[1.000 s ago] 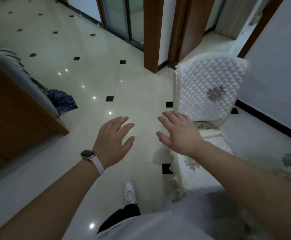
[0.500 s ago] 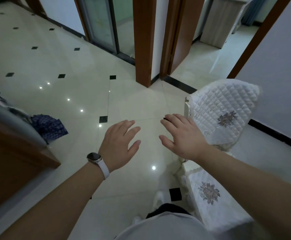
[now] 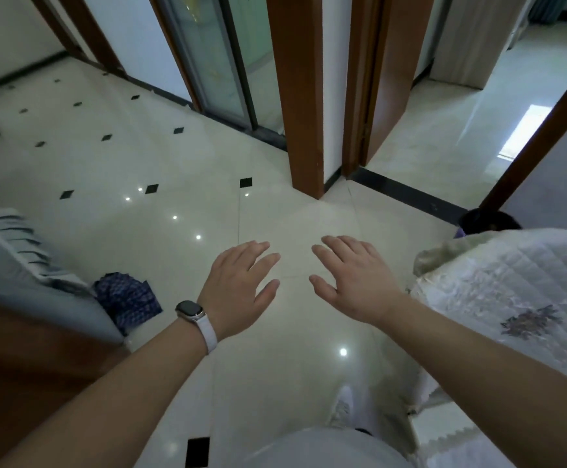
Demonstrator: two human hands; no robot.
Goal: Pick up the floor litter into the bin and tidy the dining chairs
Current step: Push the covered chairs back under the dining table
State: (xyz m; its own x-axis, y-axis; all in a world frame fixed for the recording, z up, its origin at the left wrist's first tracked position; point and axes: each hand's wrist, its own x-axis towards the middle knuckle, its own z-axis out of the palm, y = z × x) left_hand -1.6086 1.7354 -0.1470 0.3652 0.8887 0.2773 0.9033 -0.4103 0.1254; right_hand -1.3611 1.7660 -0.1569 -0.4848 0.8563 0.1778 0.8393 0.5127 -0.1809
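Observation:
My left hand (image 3: pixel 238 288), with a watch on its wrist, and my right hand (image 3: pixel 353 282) are stretched out side by side over the floor, palms down, fingers spread, holding nothing. A dining chair (image 3: pixel 504 298) with a white quilted cover stands at the right, just beside my right forearm. A crumpled dark blue patterned thing (image 3: pixel 126 297) lies on the floor at the left, against the wooden furniture. A dark round bin (image 3: pixel 488 222) shows partly behind the chair's back, at the foot of the wall.
Wooden furniture (image 3: pixel 22 366) with a light striped cloth on it fills the lower left. Brown door frames (image 3: pixel 295 96) and glass sliding doors stand ahead; an open doorway leads right. The glossy tiled floor (image 3: pixel 140 163) stretches away to the left. My white shoe (image 3: pixel 342 407) is below.
The view has swung up and to the right: the chair has slid to the right edge and the bin has come into sight behind it. Both hands stay spread and hold nothing.

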